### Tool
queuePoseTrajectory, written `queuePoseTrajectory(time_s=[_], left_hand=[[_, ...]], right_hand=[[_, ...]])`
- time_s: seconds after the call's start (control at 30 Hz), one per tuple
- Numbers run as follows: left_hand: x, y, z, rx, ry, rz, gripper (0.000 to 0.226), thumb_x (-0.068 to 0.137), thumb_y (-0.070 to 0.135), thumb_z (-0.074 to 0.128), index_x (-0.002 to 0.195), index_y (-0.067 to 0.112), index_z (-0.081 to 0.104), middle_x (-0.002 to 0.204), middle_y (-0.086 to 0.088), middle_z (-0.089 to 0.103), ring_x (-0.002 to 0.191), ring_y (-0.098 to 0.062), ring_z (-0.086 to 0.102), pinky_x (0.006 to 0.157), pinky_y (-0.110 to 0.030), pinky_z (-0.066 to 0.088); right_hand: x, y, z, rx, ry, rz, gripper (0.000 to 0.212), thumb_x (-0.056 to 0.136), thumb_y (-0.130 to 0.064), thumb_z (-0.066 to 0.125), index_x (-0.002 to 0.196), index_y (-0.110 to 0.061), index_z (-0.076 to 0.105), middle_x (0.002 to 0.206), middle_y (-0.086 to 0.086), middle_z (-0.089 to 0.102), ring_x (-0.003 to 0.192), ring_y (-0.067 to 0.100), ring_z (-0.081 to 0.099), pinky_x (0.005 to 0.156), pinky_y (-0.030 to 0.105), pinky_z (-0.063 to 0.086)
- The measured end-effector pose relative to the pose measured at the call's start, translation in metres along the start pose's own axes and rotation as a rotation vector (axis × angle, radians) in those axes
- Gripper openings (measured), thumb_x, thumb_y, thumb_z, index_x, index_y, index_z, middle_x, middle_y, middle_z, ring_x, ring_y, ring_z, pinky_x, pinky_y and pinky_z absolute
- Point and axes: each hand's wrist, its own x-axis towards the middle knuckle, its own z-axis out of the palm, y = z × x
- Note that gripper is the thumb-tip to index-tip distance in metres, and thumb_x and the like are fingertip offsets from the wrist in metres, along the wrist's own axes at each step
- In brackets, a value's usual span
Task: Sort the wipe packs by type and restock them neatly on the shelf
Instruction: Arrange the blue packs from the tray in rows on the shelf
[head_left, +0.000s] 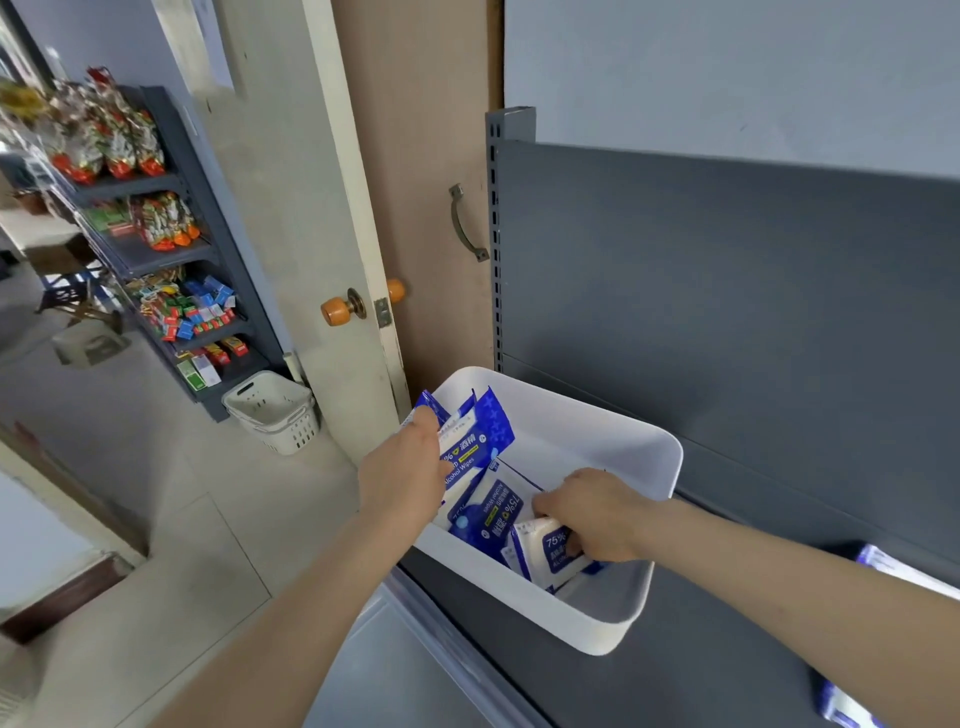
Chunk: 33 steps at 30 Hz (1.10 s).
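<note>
A white plastic bin (613, 431) sits on the dark grey shelf (727, 675) at its left end. Inside lie several blue-and-white alcohol wipe packs (488, 512). My left hand (405, 473) reaches into the bin's left side and grips a few upright packs (470, 441) against the wall. My right hand (597, 512) is lower in the bin, fingers curled round a white pack marked 75% (545, 553). Two more packs lie on the shelf at the right edge, one farther back (904, 569) and one near the front (847, 709).
The shelf's grey back panel (727, 312) rises behind the bin. A brown door with an orange knob (332, 310) stands left of it. Farther left, a dark rack (171, 249) holds snacks, with a white perforated basket (275, 413) on the floor beside it.
</note>
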Motion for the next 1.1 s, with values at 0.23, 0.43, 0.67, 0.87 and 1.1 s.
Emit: queuePoseTrajectory(time_s=[0.23, 0.43, 0.67, 0.87, 1.1], left_hand=[[0.000, 0.026, -0.020, -0.055, 0.047, 0.068, 0.052, 0.085, 0.044, 0.064, 0.123, 0.020, 0.037, 0.128, -0.002, 0.058, 0.108, -0.020, 0.063, 0.080, -0.032, 0.056], [-0.014, 0.084, -0.035, -0.099, 0.123, 0.187, 0.048, 0.087, 0.041, 0.063, 0.125, 0.020, 0.040, 0.124, 0.000, 0.060, 0.105, -0.017, 0.062, 0.070, -0.031, 0.049], [-0.048, 0.158, -0.033, -0.220, 0.038, 0.340, 0.041, 0.089, 0.033, 0.065, 0.121, 0.019, 0.043, 0.126, -0.001, 0.059, 0.108, -0.020, 0.061, 0.077, -0.035, 0.051], [-0.080, 0.199, -0.005, -0.165, -0.126, 0.464, 0.033, 0.087, 0.029, 0.066, 0.112, 0.024, 0.045, 0.119, 0.004, 0.059, 0.099, -0.016, 0.060, 0.073, -0.031, 0.048], [-0.104, 0.207, 0.034, -0.098, -0.376, 0.534, 0.037, 0.083, 0.036, 0.071, 0.106, 0.027, 0.044, 0.120, 0.010, 0.060, 0.098, -0.009, 0.062, 0.072, -0.026, 0.052]], right_hand=[[-0.044, 0.003, -0.035, 0.044, 0.408, 0.103, 0.032, 0.084, -0.017, 0.057, 0.116, -0.023, 0.058, 0.110, -0.002, 0.058, 0.106, 0.020, 0.049, 0.083, 0.031, 0.035], [-0.125, 0.012, -0.055, 0.195, 0.479, 0.378, 0.023, 0.086, -0.024, 0.057, 0.108, -0.019, 0.052, 0.107, -0.004, 0.060, 0.097, 0.019, 0.055, 0.072, 0.029, 0.042], [-0.230, 0.031, -0.018, 0.356, 0.298, 0.677, 0.035, 0.080, -0.041, 0.066, 0.106, -0.025, 0.050, 0.101, -0.007, 0.063, 0.091, 0.018, 0.058, 0.067, 0.030, 0.043], [-0.274, 0.039, 0.051, 0.540, 0.121, 0.825, 0.038, 0.075, -0.038, 0.068, 0.106, -0.023, 0.053, 0.107, -0.005, 0.062, 0.096, 0.018, 0.058, 0.076, 0.031, 0.047], [-0.282, 0.044, 0.080, 0.536, 0.110, 0.863, 0.059, 0.077, -0.039, 0.071, 0.129, -0.021, 0.049, 0.124, -0.002, 0.059, 0.112, 0.020, 0.056, 0.087, 0.030, 0.047]])
